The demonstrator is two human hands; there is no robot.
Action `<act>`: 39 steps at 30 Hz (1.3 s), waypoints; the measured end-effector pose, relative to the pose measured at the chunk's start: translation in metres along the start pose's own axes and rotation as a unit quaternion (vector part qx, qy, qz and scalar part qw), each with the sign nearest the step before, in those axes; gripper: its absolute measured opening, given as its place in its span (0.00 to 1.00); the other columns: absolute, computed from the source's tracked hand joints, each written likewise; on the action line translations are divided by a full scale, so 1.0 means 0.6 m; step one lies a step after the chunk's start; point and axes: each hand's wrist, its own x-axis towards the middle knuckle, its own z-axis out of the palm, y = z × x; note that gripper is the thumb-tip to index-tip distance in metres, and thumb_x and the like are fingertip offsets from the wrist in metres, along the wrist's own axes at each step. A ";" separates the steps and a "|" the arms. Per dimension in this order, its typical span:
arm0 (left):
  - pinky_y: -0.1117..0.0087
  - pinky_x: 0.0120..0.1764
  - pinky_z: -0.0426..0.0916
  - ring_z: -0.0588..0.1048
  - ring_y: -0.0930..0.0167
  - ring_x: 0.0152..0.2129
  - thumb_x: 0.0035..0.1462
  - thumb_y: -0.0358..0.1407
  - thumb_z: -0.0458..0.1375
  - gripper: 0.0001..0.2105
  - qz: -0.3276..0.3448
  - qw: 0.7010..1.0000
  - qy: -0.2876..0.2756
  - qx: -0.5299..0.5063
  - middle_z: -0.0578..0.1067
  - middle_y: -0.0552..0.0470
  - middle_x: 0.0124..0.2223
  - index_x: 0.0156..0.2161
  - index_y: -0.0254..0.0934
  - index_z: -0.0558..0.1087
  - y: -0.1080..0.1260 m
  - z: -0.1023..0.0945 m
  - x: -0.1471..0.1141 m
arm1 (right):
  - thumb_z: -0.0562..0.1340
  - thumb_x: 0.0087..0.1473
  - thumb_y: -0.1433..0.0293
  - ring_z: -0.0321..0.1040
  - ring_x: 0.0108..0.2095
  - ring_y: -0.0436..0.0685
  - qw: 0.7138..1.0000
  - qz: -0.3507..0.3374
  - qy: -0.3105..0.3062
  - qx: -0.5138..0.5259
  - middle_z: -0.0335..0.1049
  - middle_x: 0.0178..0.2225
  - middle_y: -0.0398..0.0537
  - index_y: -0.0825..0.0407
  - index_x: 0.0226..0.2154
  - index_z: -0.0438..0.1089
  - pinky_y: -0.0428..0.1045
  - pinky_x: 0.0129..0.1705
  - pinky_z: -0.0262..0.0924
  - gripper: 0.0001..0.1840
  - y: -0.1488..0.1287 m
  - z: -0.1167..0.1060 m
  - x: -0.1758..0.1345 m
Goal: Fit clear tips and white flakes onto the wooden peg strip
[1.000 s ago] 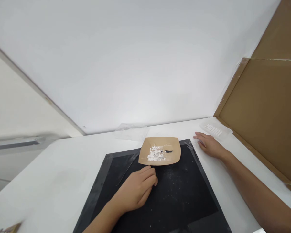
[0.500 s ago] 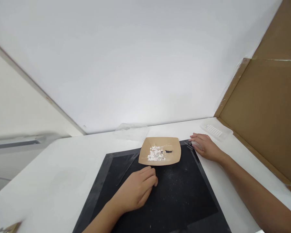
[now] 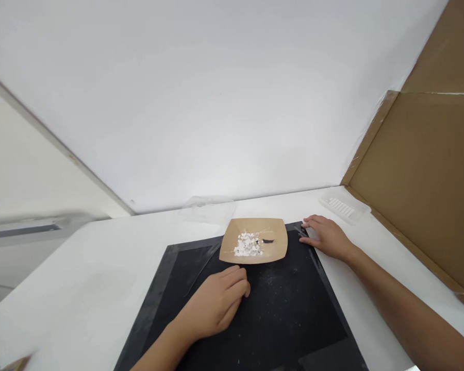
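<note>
My left hand rests on the black mat with its fingers curled closed; nothing sticks out of it. Just beyond its knuckles sits a brown paper tray. A heap of white crumbs lies in the tray, with a small dark strip beside it. My right hand is open at the mat's far right corner, thumb and fingers apart. Close to its fingertips are several small thin dark pieces. A long thin dark strip lies on the mat, left of the tray.
A translucent tray with white sticks stands behind my right hand. A clear plastic bag or sheet lies by the back wall. Brown cardboard walls the right side. White specks dot the mat. A blurred brown object is at bottom left.
My right hand's thumb and fingers have spread apart at the dark pieces, and the hand has shifted slightly. My left hand and the paper tray stay put.
</note>
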 end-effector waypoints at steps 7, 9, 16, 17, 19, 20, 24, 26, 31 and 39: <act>0.68 0.33 0.65 0.70 0.67 0.31 0.65 0.22 0.45 0.11 -0.002 1.000 0.000 -0.001 0.72 0.50 0.35 0.39 0.39 0.66 0.001 0.001 0.000 | 0.67 0.66 0.54 0.75 0.51 0.64 0.999 -0.032 -0.016 0.002 0.76 0.52 0.53 0.46 0.53 0.74 0.58 0.53 0.72 0.19 0.005 -0.013 -0.002; 0.68 0.33 0.65 0.70 0.67 0.31 0.64 0.22 0.45 0.11 -0.001 1.000 0.000 0.000 0.72 0.50 0.35 0.39 0.39 0.66 0.001 0.002 0.000 | 0.66 0.66 0.54 0.75 0.51 0.65 0.999 -0.042 -0.019 -0.002 0.77 0.51 0.54 0.47 0.52 0.74 0.58 0.52 0.71 0.19 0.006 -0.015 -0.002; 0.68 0.32 0.65 0.70 0.68 0.30 0.64 0.22 0.45 0.12 0.001 1.000 0.002 0.006 0.72 0.51 0.34 0.39 0.39 0.66 0.001 0.000 0.001 | 0.65 0.67 0.56 0.75 0.52 0.66 0.998 -0.057 -0.020 -0.019 0.77 0.53 0.56 0.46 0.53 0.75 0.59 0.51 0.72 0.17 0.007 -0.018 -0.003; 0.69 0.32 0.65 0.70 0.68 0.30 0.64 0.22 0.45 0.12 0.000 1.000 0.002 0.006 0.72 0.51 0.34 0.39 0.39 0.66 0.001 0.000 0.001 | 0.65 0.67 0.56 0.75 0.52 0.66 0.998 -0.057 -0.021 -0.022 0.77 0.53 0.56 0.46 0.53 0.75 0.59 0.51 0.72 0.17 0.006 -0.019 -0.003; 0.69 0.32 0.65 0.70 0.68 0.29 0.64 0.22 0.45 0.12 -0.003 1.000 0.002 0.006 0.72 0.51 0.34 0.38 0.39 0.67 0.001 0.000 0.001 | 0.65 0.67 0.57 0.76 0.51 0.65 0.998 -0.055 -0.024 -0.030 0.78 0.52 0.55 0.46 0.52 0.76 0.57 0.50 0.72 0.16 0.005 -0.021 -0.004; 0.69 0.32 0.65 0.70 0.68 0.29 0.64 0.22 0.45 0.12 -0.004 1.000 0.002 0.006 0.72 0.51 0.34 0.38 0.39 0.67 0.001 0.000 0.000 | 0.65 0.67 0.57 0.76 0.51 0.65 0.998 -0.053 -0.026 -0.035 0.78 0.51 0.55 0.46 0.51 0.76 0.57 0.50 0.71 0.15 0.003 -0.022 -0.004; 0.69 0.32 0.65 0.70 0.68 0.29 0.64 0.22 0.45 0.12 -0.005 1.000 0.001 0.005 0.72 0.51 0.34 0.39 0.39 0.67 0.002 0.001 -0.001 | 0.63 0.68 0.57 0.76 0.48 0.63 0.996 -0.044 -0.038 -0.060 0.79 0.48 0.55 0.47 0.47 0.77 0.54 0.47 0.69 0.13 -0.006 -0.029 -0.004; 0.69 0.32 0.65 0.71 0.68 0.29 0.64 0.22 0.45 0.12 -0.007 1.000 0.000 0.006 0.72 0.51 0.34 0.38 0.39 0.67 0.002 0.001 -0.002 | 0.63 0.68 0.58 0.76 0.47 0.63 0.995 -0.040 -0.044 -0.074 0.79 0.47 0.54 0.48 0.46 0.77 0.52 0.45 0.68 0.12 -0.013 -0.033 -0.004; 0.69 0.31 0.64 0.71 0.68 0.28 0.64 0.22 0.45 0.12 -0.010 1.000 0.000 0.001 0.72 0.51 0.33 0.38 0.39 0.66 0.000 0.003 -0.001 | 0.64 0.66 0.64 0.76 0.41 0.60 0.992 -0.032 -0.050 -0.112 0.80 0.40 0.52 0.50 0.40 0.75 0.49 0.37 0.61 0.07 -0.032 -0.039 -0.002; 0.69 0.32 0.64 0.71 0.68 0.29 0.65 0.23 0.45 0.12 -0.009 1.000 -0.004 0.006 0.72 0.51 0.34 0.39 0.39 0.66 -0.001 0.003 -0.004 | 0.58 0.69 0.67 0.75 0.33 0.57 0.988 -0.016 0.024 -0.155 0.80 0.32 0.48 0.50 0.32 0.74 0.50 0.31 0.50 0.14 -0.034 -0.048 -0.003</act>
